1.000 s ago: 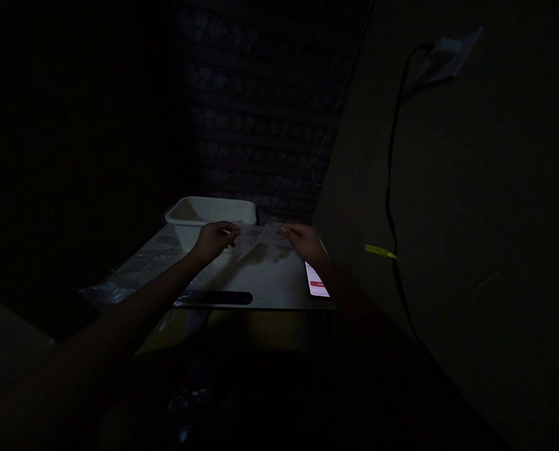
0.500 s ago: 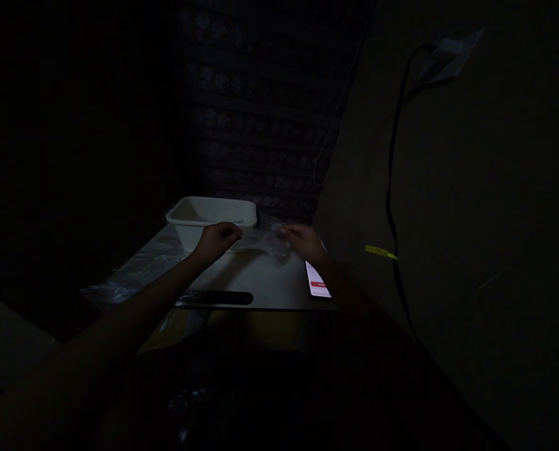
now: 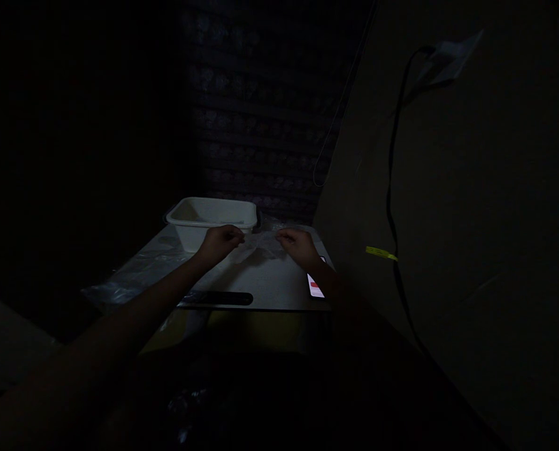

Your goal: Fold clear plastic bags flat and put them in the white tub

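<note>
The scene is very dark. Between my two hands a clear plastic bag stretches above the small white table. My left hand pinches its left side, just in front of a white plastic tub. On the other side my right hand pinches the bag's right part with thumb and fingers. Below my right wrist lies a phone with a lit screen, partly covered by the forearm. Whatever lies inside the tub is too dim to make out.
More clear plastic spreads over the table's left edge. A dark slot runs along the front edge. To the right, a black cable with a yellow tag hangs down the wall from an outlet.
My right hand has shifted slightly left and down, and my left hand slightly right, so they are closer together. The bag between them sags more. My right forearm covers more of the phone.
</note>
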